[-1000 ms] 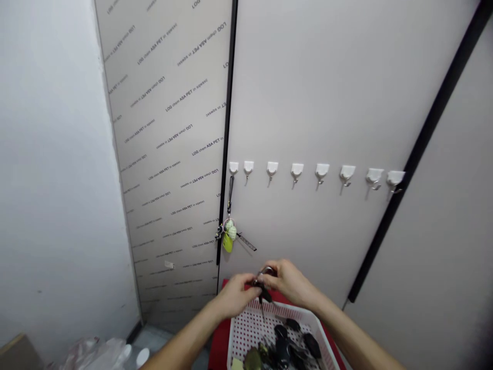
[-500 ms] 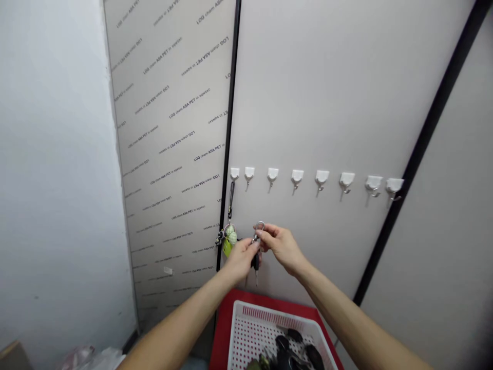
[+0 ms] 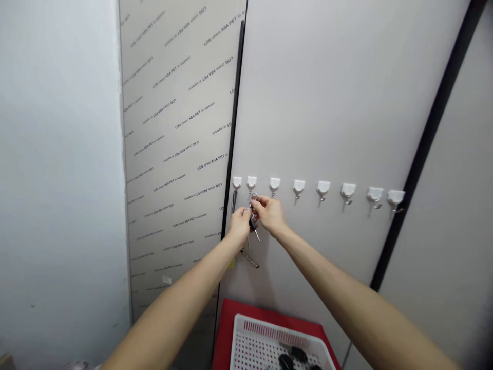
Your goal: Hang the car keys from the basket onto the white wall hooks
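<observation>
Holding a key [image 3: 252,224] close under the hooks [image 3: 299,186]

A grey panel [image 3: 327,103] fills the middle of the scene. On the left is a white wall [image 3: 57,154], and between the two stands a panel with slanting print [image 3: 169,164]. A thick black bar [image 3: 427,133] runs down the grey panel's right side, a thinner strip [image 3: 233,133] down its left.

Near, at the bottom, a red stand [image 3: 223,329] carries a white basket [image 3: 285,327], cut off by the lower edge; dark items [image 3: 299,354] lie inside, towards the right.

Two bare forearms [image 3: 346,288] reach up from the near side. The left hand [image 3: 239,226] is closed, thumb and fingers pinching the key at its upper end. The right hand [image 3: 271,215], just beside it, pinches a metal ring [image 3: 254,196] above the key.

Eight white hooks form a row. The ring is just below the second from the left; whether they touch cannot be told. A dark strap [image 3: 234,201] hangs at the leftmost hook and runs down behind the left hand. Below that hand show a narrow tag [image 3: 250,258], tilted, and a yellow piece [image 3: 231,263], partly hidden. The key's blade points down and right.
</observation>
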Demonstrator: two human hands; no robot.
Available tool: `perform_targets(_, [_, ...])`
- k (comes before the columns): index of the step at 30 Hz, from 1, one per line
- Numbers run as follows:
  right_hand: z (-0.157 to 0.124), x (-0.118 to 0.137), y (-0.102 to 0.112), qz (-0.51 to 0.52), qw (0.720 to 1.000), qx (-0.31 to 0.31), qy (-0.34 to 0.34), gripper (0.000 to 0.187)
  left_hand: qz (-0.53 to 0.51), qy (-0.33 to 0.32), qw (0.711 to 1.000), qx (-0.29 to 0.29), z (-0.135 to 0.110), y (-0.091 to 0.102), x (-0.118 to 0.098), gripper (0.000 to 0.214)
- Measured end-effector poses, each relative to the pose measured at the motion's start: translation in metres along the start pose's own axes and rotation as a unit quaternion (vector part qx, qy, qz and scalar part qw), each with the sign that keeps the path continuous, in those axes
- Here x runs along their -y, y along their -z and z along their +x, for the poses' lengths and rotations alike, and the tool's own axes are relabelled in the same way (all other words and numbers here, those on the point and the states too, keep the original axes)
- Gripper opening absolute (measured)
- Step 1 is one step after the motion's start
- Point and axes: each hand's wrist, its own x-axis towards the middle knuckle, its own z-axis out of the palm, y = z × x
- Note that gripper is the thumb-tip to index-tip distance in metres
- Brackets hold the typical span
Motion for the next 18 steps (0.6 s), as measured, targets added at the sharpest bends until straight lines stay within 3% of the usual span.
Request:
perform_targets(5, [0.018,0.012,-0.004,-0.006,0.998,0.022,-0.061,0.014,0.062,-0.010,0.997,-0.049,0.020,0.002,-0.002,0.018])
perform_targets(9, [0.025,0.005,-0.006,-0.024,0.995,0.027,-0.096,0.016,0.099,0.014,0.994,-0.035,0.025,0.006,0.005,0.017])
perform_targets(14, [0.020,-0.009,-0.003,-0.044,0.995,0.017,-0.084,0.015,0.116,0.034,0.993,-0.005,0.016,0.012,0.016,0.017])
perform_targets(18, [-0.007,-0.016,0.006,-0.136,0.990,0.040,-0.028,0.020,0.152,0.053,0.987,0.026,0.001,0.018,0.028,0.013])
